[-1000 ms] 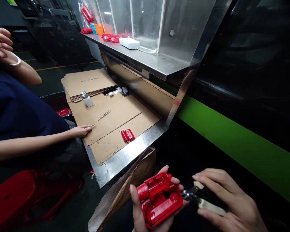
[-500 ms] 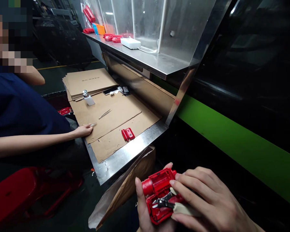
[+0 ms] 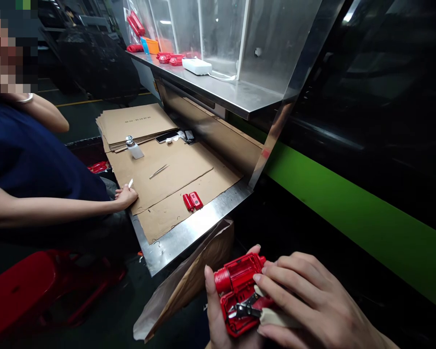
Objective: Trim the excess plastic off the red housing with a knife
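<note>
At the lower right, my left hand (image 3: 214,317) holds a red plastic housing (image 3: 236,274), its hollow inside facing up and a ribbed round end at its left. My right hand (image 3: 312,300) is closed round the pale handles of side cutters (image 3: 245,309), whose metal jaws lie over the lower half of the housing. Fingertips of this hand also rest by the housing's right edge. On the table's front part lies another red plastic piece (image 3: 193,201), apart from both hands.
A cardboard-covered metal table (image 3: 178,230) carries tweezers (image 3: 159,171), a dispenser bottle (image 3: 134,148), a phone (image 3: 166,137) and stacked cardboard (image 3: 138,118). Red parts and a white power strip (image 3: 196,66) sit on the shelf above. A co-worker's hand (image 3: 126,196) is at the left edge; a red stool (image 3: 20,291) stands below.
My hands, the housing and the cutters stay nearly as they were. The co-worker's hand has turned, and the small light-coloured item in it now points up.
</note>
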A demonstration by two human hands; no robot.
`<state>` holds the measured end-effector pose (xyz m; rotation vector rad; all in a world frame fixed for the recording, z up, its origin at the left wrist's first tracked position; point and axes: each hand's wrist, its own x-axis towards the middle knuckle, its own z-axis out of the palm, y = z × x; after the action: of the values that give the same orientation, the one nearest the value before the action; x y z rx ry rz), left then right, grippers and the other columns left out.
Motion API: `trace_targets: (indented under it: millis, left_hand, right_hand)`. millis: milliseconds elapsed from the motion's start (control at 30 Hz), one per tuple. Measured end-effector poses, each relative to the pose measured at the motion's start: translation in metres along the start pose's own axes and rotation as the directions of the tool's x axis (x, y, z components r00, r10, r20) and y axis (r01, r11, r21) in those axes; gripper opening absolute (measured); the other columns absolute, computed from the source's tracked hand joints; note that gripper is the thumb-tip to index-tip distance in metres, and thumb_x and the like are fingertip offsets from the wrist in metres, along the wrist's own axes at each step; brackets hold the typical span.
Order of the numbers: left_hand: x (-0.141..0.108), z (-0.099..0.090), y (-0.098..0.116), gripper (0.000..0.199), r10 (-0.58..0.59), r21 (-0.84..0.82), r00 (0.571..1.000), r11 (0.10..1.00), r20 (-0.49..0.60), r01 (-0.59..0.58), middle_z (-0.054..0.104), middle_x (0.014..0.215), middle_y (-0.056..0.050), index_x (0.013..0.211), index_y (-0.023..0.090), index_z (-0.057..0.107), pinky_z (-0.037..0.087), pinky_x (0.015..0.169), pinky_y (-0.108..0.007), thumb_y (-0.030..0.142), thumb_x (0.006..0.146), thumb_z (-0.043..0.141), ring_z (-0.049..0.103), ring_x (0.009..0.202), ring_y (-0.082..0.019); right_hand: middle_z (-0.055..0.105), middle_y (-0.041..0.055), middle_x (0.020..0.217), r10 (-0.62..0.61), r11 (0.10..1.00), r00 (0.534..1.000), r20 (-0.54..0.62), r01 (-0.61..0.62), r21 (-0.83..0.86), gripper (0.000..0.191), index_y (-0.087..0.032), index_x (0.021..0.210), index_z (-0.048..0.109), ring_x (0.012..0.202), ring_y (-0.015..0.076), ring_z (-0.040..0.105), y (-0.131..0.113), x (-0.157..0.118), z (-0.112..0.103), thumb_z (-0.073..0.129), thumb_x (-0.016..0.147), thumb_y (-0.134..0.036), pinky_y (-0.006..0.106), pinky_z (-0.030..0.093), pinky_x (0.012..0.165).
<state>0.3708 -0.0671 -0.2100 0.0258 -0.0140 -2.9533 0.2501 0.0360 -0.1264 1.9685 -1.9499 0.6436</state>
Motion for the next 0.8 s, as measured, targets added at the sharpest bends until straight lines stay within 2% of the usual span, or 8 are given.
trace_targets:
  millis: [100,233,333,433,500,633,700,800]
  left_hand:
    - [-0.001,0.0,0.0,0.09,-0.01,-0.001,0.999,1.0,-0.046,0.01,0.056,0.137,-0.021,0.143,0.017,0.05,0.026,0.118,-0.056,0.079,0.089,0.013,0.05,0.128,-0.037]
    - [-0.002,-0.001,0.0,0.094,-0.044,-0.012,0.999,0.999,-0.027,0.044,0.056,0.136,-0.022,0.143,0.016,0.05,0.026,0.117,-0.058,0.079,0.088,0.006,0.051,0.128,-0.038]
    - [-0.002,-0.003,0.002,0.094,-0.078,0.025,0.995,0.996,-0.067,0.08,0.055,0.136,-0.022,0.144,0.017,0.049,0.027,0.117,-0.058,0.079,0.088,0.006,0.051,0.128,-0.038]
    - [-0.002,-0.007,0.004,0.089,-0.109,0.125,0.986,0.984,-0.13,0.125,0.059,0.131,-0.024,0.138,0.01,0.055,0.03,0.116,-0.058,0.076,0.092,0.018,0.052,0.127,-0.039]
    - [-0.001,-0.01,0.004,0.086,-0.151,0.135,0.979,0.976,-0.136,0.169,0.061,0.129,-0.024,0.135,0.007,0.058,0.03,0.115,-0.057,0.076,0.091,0.031,0.052,0.127,-0.04]
    - [0.0,-0.011,0.001,0.085,-0.235,-0.049,0.968,0.972,-0.091,0.232,0.058,0.135,-0.018,0.138,0.016,0.056,0.029,0.116,-0.056,0.08,0.083,0.046,0.049,0.129,-0.04]
    - [0.0,-0.01,0.0,0.083,-0.2,-0.075,0.975,0.978,-0.094,0.193,0.06,0.132,-0.018,0.137,0.015,0.057,0.03,0.117,-0.054,0.078,0.083,0.049,0.047,0.131,-0.04]
    - [0.002,-0.006,-0.001,0.079,-0.051,-0.018,0.988,0.999,-0.147,0.049,0.065,0.124,-0.019,0.135,0.014,0.06,0.03,0.116,-0.053,0.075,0.085,0.05,0.05,0.127,-0.037]
  right_hand:
    - [0.076,0.0042,0.101,-0.004,1.0,1.0,-0.002,0.004,0.006,0.034,-0.013,0.106,0.073,0.093,0.0189,0.066,0.0,0.001,0.001,0.065,0.093,-0.043,0.035,0.053,0.083]
    - [0.076,0.0054,0.098,-0.004,1.0,1.0,0.01,0.004,0.027,0.034,-0.012,0.107,0.072,0.092,0.0196,0.064,0.0,0.003,0.001,0.065,0.093,-0.042,0.035,0.053,0.082]
    - [0.075,0.0044,0.099,-0.003,1.0,1.0,0.015,0.003,0.031,0.035,-0.012,0.108,0.071,0.092,0.0194,0.063,0.001,0.003,0.0,0.063,0.094,-0.044,0.036,0.052,0.083]
    - [0.074,0.0037,0.098,0.02,0.999,0.998,0.059,-0.022,0.04,0.033,-0.013,0.107,0.071,0.095,0.0192,0.063,0.001,0.003,0.001,0.058,0.097,-0.042,0.035,0.051,0.084]
    - [0.072,0.0038,0.093,0.02,0.998,0.997,0.071,-0.024,0.052,0.032,-0.013,0.105,0.07,0.094,0.0195,0.063,0.001,0.002,0.006,0.054,0.099,-0.04,0.035,0.05,0.082]
    - [0.07,0.0031,0.083,-0.026,0.993,0.999,0.039,0.022,0.113,0.03,-0.011,0.102,0.069,0.076,0.017,0.059,0.001,-0.001,0.014,0.051,0.101,-0.036,0.034,0.049,0.067]
    - [0.069,0.0032,0.081,-0.034,0.992,0.998,0.052,0.027,0.126,0.029,-0.011,0.102,0.068,0.07,0.016,0.057,0.002,-0.004,0.013,0.052,0.101,-0.036,0.033,0.048,0.062]
    - [0.068,0.0053,0.084,0.029,0.991,0.998,0.052,-0.035,0.128,0.028,-0.012,0.102,0.065,0.074,0.0183,0.059,0.001,-0.013,0.01,0.06,0.096,-0.04,0.033,0.052,0.065]
